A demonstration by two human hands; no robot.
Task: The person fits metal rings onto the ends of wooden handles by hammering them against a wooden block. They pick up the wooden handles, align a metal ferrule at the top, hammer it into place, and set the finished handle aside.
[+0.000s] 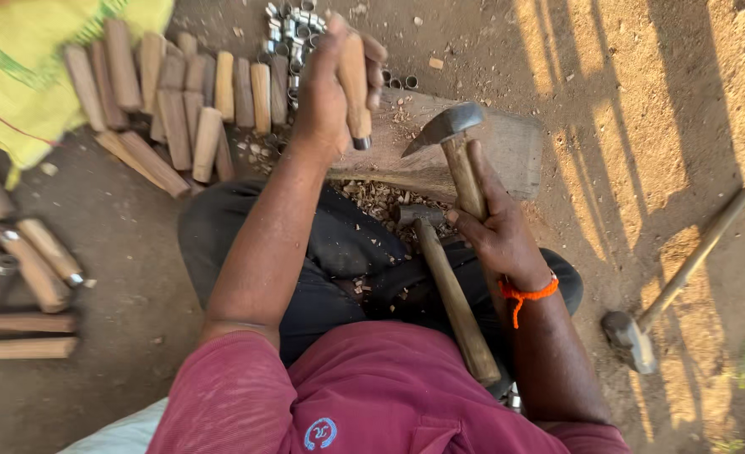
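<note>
**Wooden handle and hammer, held over a block**

Wooden handle (354, 80), metal ring at its lower end: upright above the wooden block (507, 143), left hand (326, 92) wrapped around it. Hammer (452, 139): shaft clasped in the right hand (494, 231), head raised beside the handle. Second hammer (448, 286): lying across the lap. Row of blank handles (179, 92), metal rings (293, 25): on the ground beyond.

Dirt ground (625, 101) — wooden handles (179, 92), metal rings (293, 25), hammer (667, 294)
</note>
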